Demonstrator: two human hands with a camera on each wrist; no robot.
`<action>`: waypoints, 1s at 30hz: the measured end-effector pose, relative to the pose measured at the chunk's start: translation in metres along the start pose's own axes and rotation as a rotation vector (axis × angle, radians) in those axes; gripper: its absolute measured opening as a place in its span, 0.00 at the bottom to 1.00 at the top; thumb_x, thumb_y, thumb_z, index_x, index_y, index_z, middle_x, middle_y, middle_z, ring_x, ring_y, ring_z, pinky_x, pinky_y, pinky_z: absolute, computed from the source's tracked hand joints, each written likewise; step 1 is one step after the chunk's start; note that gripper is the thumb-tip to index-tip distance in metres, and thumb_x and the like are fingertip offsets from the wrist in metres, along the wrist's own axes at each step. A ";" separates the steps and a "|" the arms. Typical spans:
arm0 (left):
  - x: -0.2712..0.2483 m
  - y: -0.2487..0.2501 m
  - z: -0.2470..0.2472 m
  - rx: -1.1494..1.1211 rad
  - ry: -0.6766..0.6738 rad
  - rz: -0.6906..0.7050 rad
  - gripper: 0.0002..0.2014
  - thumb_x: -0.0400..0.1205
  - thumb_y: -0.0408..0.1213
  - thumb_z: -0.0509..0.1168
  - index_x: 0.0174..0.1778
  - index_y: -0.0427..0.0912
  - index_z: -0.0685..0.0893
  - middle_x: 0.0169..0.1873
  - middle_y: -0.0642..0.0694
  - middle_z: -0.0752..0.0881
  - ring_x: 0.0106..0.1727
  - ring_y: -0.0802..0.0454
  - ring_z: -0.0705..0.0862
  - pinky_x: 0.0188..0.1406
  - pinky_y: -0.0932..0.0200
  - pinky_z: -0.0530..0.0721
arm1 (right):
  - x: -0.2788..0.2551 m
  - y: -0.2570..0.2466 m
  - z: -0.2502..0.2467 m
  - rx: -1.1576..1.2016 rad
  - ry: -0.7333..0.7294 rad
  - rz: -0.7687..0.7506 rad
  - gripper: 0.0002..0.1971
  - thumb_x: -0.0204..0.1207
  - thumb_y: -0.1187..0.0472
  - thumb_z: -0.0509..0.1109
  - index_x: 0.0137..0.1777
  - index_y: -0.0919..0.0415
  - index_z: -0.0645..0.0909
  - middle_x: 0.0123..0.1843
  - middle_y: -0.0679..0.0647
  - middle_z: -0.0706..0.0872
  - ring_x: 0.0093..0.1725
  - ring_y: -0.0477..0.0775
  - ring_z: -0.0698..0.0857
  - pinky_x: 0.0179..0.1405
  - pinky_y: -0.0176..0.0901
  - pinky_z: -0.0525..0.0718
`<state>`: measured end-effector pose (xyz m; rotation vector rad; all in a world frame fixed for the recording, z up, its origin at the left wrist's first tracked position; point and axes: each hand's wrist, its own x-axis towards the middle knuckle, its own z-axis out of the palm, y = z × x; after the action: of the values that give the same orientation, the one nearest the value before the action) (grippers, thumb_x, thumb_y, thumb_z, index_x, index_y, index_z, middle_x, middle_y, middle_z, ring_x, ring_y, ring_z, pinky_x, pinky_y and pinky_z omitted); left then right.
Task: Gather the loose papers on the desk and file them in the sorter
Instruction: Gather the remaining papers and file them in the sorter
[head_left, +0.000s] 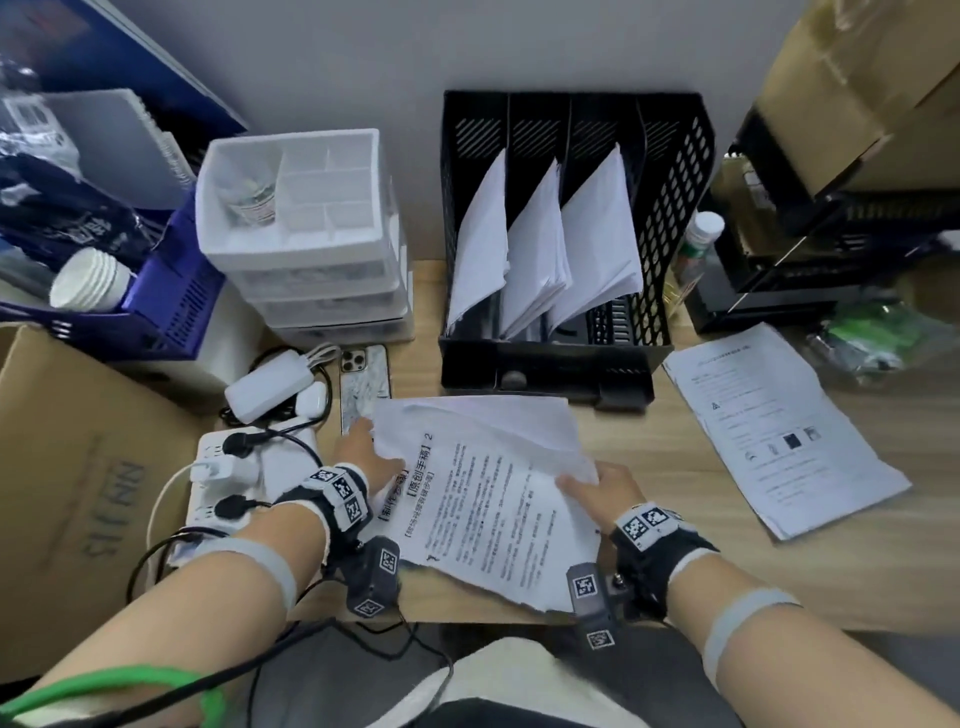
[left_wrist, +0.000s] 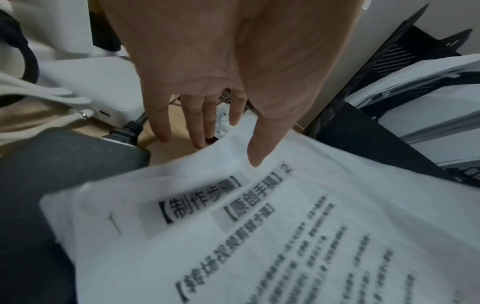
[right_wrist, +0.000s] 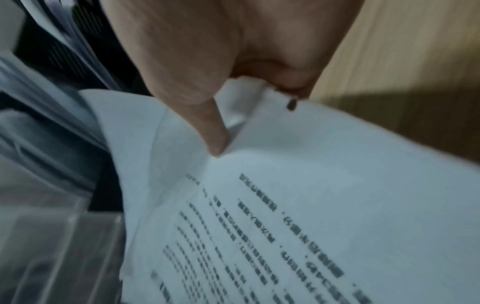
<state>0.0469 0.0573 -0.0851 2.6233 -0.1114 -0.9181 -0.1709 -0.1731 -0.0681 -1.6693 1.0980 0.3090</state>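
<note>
A stack of printed papers (head_left: 493, 509) lies askew in front of the black sorter (head_left: 675, 208) and sticks out past the desk's front edge. My right hand (head_left: 597, 488) pinches its right edge, thumb (right_wrist: 215, 142) on top and fingers hidden beneath the papers (right_wrist: 311, 205). At the stack's left corner is my left hand (head_left: 363, 452). Its thumb (left_wrist: 255, 152) lies on the top sheet (left_wrist: 285, 226) and its straight fingers (left_wrist: 200, 127) reach past the edge. Three sorter slots hold white sheets. One more printed sheet (head_left: 779, 431) lies on the desk at the right.
A phone (head_left: 363, 384), a white charger (head_left: 270, 387) and a power strip (head_left: 228, 478) with cables crowd the left hand. White drawers (head_left: 311, 234) stand left of the sorter. A cardboard box (head_left: 78, 467) is at the far left. A bottle (head_left: 696, 249) and a black rack (head_left: 805, 260) are on the right.
</note>
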 end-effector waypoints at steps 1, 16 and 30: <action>-0.001 0.002 0.001 -0.009 -0.010 -0.014 0.43 0.73 0.46 0.78 0.80 0.36 0.65 0.76 0.35 0.76 0.75 0.34 0.77 0.71 0.45 0.79 | -0.007 0.000 -0.010 0.066 0.043 -0.005 0.09 0.75 0.55 0.76 0.51 0.60 0.87 0.47 0.56 0.89 0.46 0.57 0.88 0.47 0.46 0.86; -0.049 0.153 0.097 -0.310 -0.424 0.388 0.07 0.81 0.39 0.72 0.51 0.54 0.90 0.53 0.46 0.94 0.55 0.43 0.92 0.64 0.40 0.88 | -0.042 0.097 -0.174 0.340 0.450 0.212 0.27 0.75 0.39 0.71 0.62 0.61 0.82 0.65 0.62 0.86 0.51 0.58 0.86 0.48 0.44 0.82; -0.070 0.300 0.143 0.004 -0.336 0.674 0.03 0.86 0.36 0.64 0.52 0.44 0.83 0.48 0.47 0.87 0.50 0.47 0.85 0.54 0.53 0.83 | 0.017 0.161 -0.266 0.521 0.547 0.311 0.43 0.76 0.64 0.73 0.84 0.57 0.50 0.77 0.60 0.73 0.63 0.61 0.78 0.63 0.49 0.75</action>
<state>-0.0839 -0.2531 -0.0402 2.1532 -1.0047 -1.0676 -0.3690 -0.4133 -0.0726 -1.1310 1.6815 -0.2483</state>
